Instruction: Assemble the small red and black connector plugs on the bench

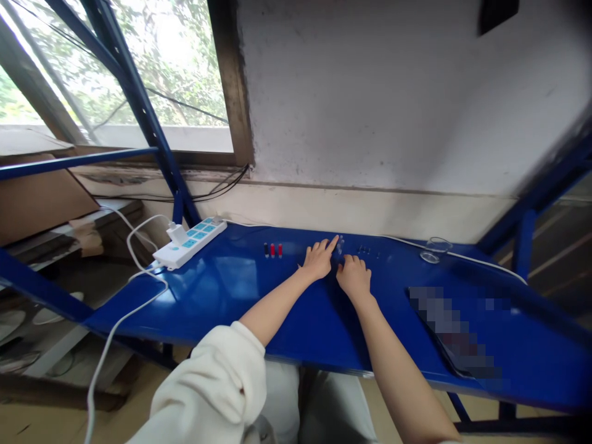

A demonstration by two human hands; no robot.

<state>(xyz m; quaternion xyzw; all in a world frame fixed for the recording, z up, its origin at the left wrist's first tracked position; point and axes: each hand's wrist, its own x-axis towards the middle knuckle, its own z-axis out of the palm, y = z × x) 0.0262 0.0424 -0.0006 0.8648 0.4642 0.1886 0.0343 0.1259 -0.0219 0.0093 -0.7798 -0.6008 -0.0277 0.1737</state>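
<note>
My left hand [318,260] is over the blue table with its fingers spread. Its index finger reaches toward a small cluster of clear pieces [341,245], touching or nearly touching them. Just to the right, my right hand [354,276] rests low at the near side of the same cluster. Its fingers are bent but apart, and no held thing shows; the fingertips are partly hidden. Tiny dark or clear pieces [364,250] lie in a row beyond my right hand. Left of my left hand stand a black spool-like cylinder [266,250] and two red ones [276,250].
A white power strip [190,242] with a plugged-in adapter and trailing cable sits at the table's left. On the right are a clear round container [430,256] and a dark flat item [446,330], partly blurred out. A white cable [485,261] runs along the wall.
</note>
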